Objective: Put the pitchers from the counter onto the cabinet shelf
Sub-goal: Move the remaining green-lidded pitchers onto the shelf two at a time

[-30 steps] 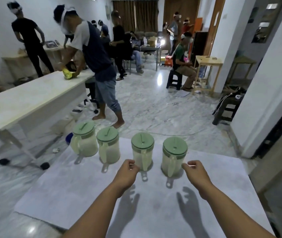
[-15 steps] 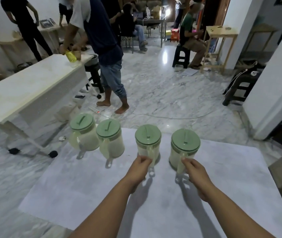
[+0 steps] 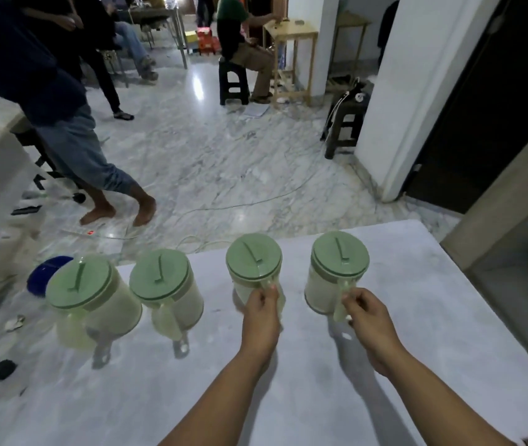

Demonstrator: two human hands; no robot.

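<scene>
1. Pitchers, four of them with green lids, stand in a row near the far edge of your white table (image 3: 417, 365).
2. Your left hand (image 3: 261, 312) is closed around the handle of the third pitcher (image 3: 253, 272), counting from your left.
3. Your right hand (image 3: 364, 313) is closed around the handle of the far-right pitcher (image 3: 336, 272).
4. Whether these two pitchers are off the table or resting on it, you cannot tell; both stand upright.
5. The far-left pitcher (image 3: 92, 300) and the second pitcher (image 3: 167, 288) stand close together, untouched, handles pointing toward you.
6. A clear gap separates the second pitcher from the third one.
7. Beyond the table, a barefoot person (image 3: 72, 149) stands on the marble floor (image 3: 224, 162).
8. A blue bowl (image 3: 43, 275) lies on the floor just behind the far-left pitcher.
</scene>
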